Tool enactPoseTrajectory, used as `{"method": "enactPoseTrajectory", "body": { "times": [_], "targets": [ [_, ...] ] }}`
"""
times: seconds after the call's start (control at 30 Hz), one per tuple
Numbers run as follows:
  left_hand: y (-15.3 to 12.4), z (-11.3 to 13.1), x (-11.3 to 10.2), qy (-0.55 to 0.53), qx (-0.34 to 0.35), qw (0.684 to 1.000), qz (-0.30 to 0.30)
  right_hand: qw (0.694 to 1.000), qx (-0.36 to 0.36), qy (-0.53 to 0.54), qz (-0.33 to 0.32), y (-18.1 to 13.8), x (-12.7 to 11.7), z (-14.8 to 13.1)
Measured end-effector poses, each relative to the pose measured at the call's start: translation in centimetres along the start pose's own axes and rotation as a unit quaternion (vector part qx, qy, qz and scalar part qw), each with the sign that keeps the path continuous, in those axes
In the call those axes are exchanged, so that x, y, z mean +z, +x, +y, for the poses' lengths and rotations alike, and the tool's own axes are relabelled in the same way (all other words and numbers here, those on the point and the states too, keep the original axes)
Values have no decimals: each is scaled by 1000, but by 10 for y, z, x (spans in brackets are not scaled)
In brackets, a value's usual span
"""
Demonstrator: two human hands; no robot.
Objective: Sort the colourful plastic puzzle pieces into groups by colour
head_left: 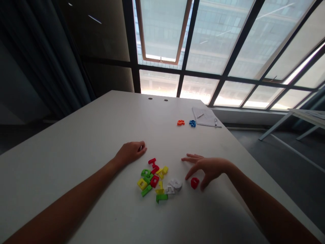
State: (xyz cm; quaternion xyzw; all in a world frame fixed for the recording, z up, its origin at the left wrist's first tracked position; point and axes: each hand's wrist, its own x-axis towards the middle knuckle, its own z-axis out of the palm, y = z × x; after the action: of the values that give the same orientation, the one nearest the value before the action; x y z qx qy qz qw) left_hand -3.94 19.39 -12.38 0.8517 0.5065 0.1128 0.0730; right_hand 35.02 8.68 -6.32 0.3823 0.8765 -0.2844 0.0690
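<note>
My left hand [130,151] rests on the white table [83,142] with its fingers curled into a loose fist; I see no piece in it. In front of it lies a loose pile of small plastic pieces: red [154,181], yellow [142,184], green [161,197] and white [175,184], some with square holes. To the right of the pile, my right hand [207,167] is open, its fingers spread and pointing left. Beneath it, between thumb and fingers, a separate red piece [194,183] lies on the table; the hand is not closed around it.
Farther back are an orange piece [180,122] and a blue piece [192,123]. Beside them, near the table's right edge, lie sheets of paper [207,117] with pens on top. Large windows [203,37] stand behind the table. Another table [308,116] is at the right.
</note>
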Motion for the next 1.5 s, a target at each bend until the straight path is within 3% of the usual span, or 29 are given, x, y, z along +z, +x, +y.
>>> {"method": "enactPoseTrajectory", "body": {
  "times": [0.17,0.27,0.4,0.53,0.73,1.0,1.17,1.5],
  "targets": [
    [-1,1,0,3,2,1000,4,995,-35,13,97,19,9,-1],
    [-1,1,0,3,4,1000,5,984,-3,-8,176,38,17,8],
    [0,1,1,12,7,1000,7,944,61,-68,316,62,30,23],
    [0,1,2,23,8,1000,8,912,57,-145,380,79,35,30],
    [0,1,2,28,6,1000,5,897,102,-228,364,116,27,26],
    [-1,2,1,25,9,1000,11,905,120,-234,336,151,11,16],
    [0,3,1,28,7,1000,9,907,161,-215,323,174,-5,27],
    [1,1,1,19,8,1000,4,891,275,-166,320,253,-43,52]
  ]
}}
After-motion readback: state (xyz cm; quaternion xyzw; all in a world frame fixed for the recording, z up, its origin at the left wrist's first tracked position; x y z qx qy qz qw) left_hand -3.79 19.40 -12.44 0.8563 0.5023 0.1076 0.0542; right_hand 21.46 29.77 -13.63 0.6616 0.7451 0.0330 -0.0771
